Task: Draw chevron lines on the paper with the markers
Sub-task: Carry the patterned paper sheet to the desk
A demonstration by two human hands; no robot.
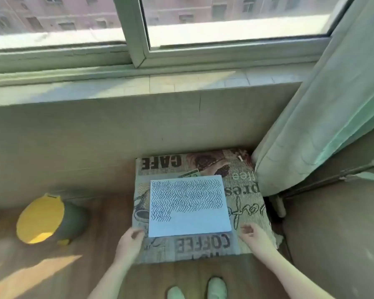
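White paper sheet (190, 205) of dark chevron rows lies on a coffee-print cushion (242, 190).
Left hand (130, 242) and right hand (254, 235), fingers loosely relaxed, flank it, holding nothing.

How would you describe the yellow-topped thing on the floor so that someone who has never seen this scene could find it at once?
Start at the window and drop to the wooden floor below it. Left of the coffee-print mat bearing the paper stands a dark grey container with a round yellow top. It is the only bright yellow thing in view.

White paper (190, 206) lies flat, dark chevron rows covering its upper part.
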